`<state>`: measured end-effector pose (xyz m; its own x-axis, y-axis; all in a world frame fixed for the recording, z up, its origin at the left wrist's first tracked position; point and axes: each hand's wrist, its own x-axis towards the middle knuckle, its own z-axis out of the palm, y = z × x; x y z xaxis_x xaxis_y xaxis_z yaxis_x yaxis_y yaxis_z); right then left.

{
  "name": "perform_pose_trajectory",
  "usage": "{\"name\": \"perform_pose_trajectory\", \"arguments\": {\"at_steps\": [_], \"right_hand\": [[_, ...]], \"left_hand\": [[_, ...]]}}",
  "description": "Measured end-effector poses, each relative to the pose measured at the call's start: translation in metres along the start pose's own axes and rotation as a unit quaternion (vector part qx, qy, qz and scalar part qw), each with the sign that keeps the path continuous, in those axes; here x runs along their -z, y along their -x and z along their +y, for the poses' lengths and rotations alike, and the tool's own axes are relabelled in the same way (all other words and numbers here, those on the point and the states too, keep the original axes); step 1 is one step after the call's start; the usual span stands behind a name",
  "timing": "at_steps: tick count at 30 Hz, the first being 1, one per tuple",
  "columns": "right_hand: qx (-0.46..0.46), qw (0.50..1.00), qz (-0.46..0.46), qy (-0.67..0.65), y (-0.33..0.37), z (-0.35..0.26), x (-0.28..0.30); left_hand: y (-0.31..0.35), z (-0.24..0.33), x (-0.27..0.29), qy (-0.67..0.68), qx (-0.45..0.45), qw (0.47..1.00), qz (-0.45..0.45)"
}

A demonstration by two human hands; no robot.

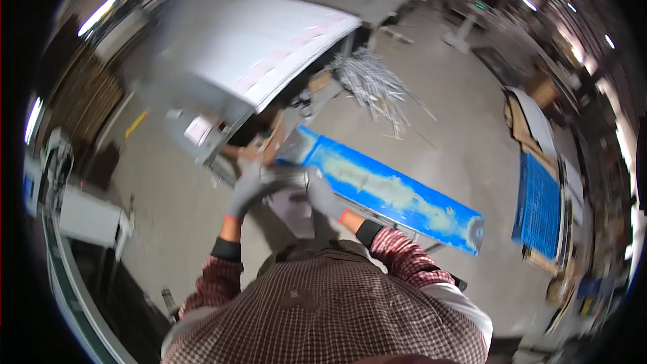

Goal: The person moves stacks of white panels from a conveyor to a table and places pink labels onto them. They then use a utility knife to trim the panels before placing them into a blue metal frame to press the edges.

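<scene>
Both my hands wear grey gloves with red cuffs and meet in front of my body. Between them lies a short silvery-grey bar-like piece [284, 176], blurred, so its exact kind does not show. My left hand [247, 189] grips its left end. At the other end, my right hand [325, 194] is closed on it. Just beyond my hands stands an open cardboard box [271, 140] beside the table's near end. To the right of them stretches a long blue bench [377, 185] with worn paint, close to my right hand and forearm.
Large white sheets [276, 47] cover a table ahead. A heap of thin silvery strips [377, 87] lies on the floor beyond the bench. At the right, a blue plastic pallet [539, 205] leans among cardboard. A pale machine [91, 216] stands at the left.
</scene>
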<state>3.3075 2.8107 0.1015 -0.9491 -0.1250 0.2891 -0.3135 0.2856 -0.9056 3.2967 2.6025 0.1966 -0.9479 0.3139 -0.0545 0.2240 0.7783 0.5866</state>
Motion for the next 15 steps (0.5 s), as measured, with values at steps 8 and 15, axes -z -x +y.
{"name": "perform_pose_trajectory", "arguments": {"at_steps": [8,15], "right_hand": [[0.187,0.915,0.344,0.092,-0.05,-0.248,0.265],[0.155,0.832,0.528,0.069,0.074,-0.244,0.436]], "left_hand": [[0.059,0.146,-0.091,0.061,-0.387,0.914,-0.107],[0.011,0.112,-0.189,0.82,-0.049,0.531,-0.209]]}}
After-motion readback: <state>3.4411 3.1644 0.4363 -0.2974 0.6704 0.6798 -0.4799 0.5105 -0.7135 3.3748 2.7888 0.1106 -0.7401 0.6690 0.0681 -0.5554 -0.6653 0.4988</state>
